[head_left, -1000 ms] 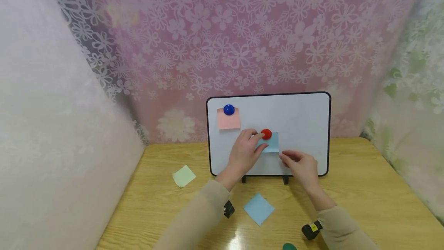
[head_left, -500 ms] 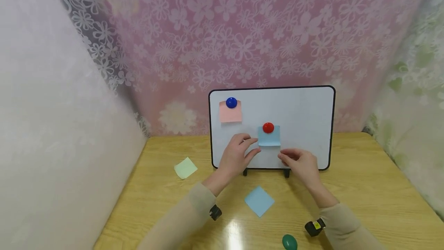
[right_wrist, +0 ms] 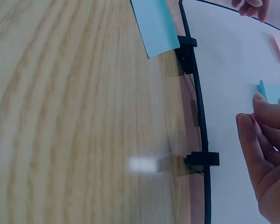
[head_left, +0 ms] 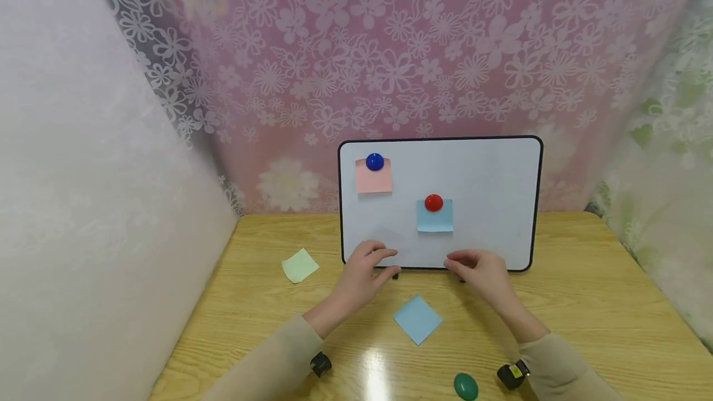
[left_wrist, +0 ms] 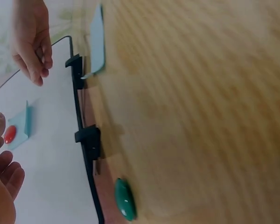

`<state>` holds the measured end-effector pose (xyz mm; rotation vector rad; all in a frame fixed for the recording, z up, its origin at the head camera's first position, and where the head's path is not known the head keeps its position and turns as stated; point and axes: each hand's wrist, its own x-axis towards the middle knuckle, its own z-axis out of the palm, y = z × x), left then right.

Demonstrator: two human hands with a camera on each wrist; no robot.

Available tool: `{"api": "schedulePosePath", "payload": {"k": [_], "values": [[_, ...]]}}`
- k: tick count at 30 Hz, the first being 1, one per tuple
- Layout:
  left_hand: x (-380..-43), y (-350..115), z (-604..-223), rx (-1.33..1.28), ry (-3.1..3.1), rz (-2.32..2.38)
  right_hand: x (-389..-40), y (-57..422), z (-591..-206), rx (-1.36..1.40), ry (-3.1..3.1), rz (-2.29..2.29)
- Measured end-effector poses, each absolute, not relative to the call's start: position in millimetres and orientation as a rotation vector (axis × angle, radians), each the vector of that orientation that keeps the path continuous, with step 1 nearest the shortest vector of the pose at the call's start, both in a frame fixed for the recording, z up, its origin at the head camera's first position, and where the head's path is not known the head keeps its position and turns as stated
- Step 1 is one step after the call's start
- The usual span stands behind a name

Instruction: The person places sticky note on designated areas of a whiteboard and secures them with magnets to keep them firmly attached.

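The whiteboard (head_left: 496, 194) stands behind the left hand (head_left: 359, 274) and right hand (head_left: 483, 274), perhaps touching neither. Before it lies a loose magnet (head_left: 466, 386).

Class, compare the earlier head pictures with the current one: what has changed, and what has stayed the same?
The left hand has come off the red magnet and moved down and left. The right hand has dropped slightly toward the lower edge of the whiteboard. Unchanged: the red magnet on its blue note, the blue magnet on the pink note, and two loose notes on the table.
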<state>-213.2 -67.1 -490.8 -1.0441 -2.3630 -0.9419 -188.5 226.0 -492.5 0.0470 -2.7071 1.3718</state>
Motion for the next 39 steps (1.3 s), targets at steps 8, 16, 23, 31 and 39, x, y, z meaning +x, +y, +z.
{"api": "schedulePosePath", "payload": {"k": [8,16,23,31,39], "values": [[-212.5,-82.4,-506.9,-0.914,-2.499,-1.147,-187.0,227.2,-499.6,0.033,-2.741,1.341],[-220.4,-90.2,-515.2,-0.804,-2.591,-1.459,-186.8,229.0,-502.6,0.08,-2.788,1.342],[-220.7,-96.6,-513.0,-0.736,-2.624,-1.584,-185.5,228.4,-506.5,0.13,-2.837,1.378],[-218.9,-105.5,-510.8,-0.713,-2.699,-1.543,-181.0,228.3,-512.0,0.153,-2.868,1.338],[-221.7,-116.0,-512.4,-0.763,-2.723,-1.474,-178.1,229.8,-512.4,0.235,-2.888,1.323]]}}
